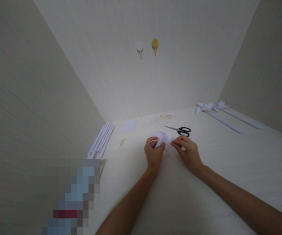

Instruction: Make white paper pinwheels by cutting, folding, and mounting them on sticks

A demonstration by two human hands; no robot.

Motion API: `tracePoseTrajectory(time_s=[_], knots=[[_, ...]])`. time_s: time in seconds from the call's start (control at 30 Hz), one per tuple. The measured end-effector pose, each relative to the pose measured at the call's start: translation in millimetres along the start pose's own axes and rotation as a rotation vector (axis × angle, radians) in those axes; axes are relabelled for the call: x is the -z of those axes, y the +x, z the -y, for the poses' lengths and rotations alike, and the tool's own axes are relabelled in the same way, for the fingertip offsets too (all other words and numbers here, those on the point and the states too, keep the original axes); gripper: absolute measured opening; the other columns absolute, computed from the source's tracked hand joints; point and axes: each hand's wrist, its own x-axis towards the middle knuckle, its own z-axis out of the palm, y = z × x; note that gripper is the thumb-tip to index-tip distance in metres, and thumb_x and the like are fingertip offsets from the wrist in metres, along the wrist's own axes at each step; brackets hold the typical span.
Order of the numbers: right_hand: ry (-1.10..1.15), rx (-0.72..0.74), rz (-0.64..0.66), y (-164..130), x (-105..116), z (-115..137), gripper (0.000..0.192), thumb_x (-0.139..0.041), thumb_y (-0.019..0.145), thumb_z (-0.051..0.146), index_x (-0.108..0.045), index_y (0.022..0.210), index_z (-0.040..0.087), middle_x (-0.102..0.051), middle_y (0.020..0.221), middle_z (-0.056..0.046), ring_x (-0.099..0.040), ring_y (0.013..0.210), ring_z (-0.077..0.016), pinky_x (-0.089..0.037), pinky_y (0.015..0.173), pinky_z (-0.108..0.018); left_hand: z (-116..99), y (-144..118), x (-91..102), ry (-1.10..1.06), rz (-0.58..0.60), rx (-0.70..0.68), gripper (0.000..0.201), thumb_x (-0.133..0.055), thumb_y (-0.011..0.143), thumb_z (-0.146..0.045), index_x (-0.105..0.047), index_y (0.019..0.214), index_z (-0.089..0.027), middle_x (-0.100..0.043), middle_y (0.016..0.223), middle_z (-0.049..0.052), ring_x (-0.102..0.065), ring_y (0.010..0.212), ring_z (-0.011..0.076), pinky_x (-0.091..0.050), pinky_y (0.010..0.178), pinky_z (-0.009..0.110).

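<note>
Both hands are pinching a white paper piece [162, 138] between them just above the table [204, 182]: the left hand [154, 154] is closing on its left edge, the right hand [189, 151] on its right. The paper is looking light, thin and easily creased, best gripped by fingertips at its folds. Scissors [180, 130] are lying just beyond the right hand, paper rolls [101, 140] farther left.

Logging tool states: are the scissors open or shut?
Shut: the scissors lie flat on the table, blades together in one thin line, beyond both hands.
</note>
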Motion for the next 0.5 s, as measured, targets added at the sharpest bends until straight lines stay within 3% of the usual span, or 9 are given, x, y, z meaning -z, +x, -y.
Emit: tracePoseTrajectory(time_s=[0.5], knots=[[-0.032,0.010,0.015,0.2,0.8,3.6,0.010,-0.051,0.074,0.014,-0.060,0.069,0.016,-0.049,0.063,-0.002,-0.047,0.058,-0.0123,-0.040,0.053,-0.024,-3.8,-2.6,-0.5,0.011,0.017,-0.031,0.026,-0.060,0.054,-0.013,-0.048,0.077,-0.016,-0.059,0.058,-0.002,-0.056,0.052,0.0110,-0.041,0.050,0.020]])
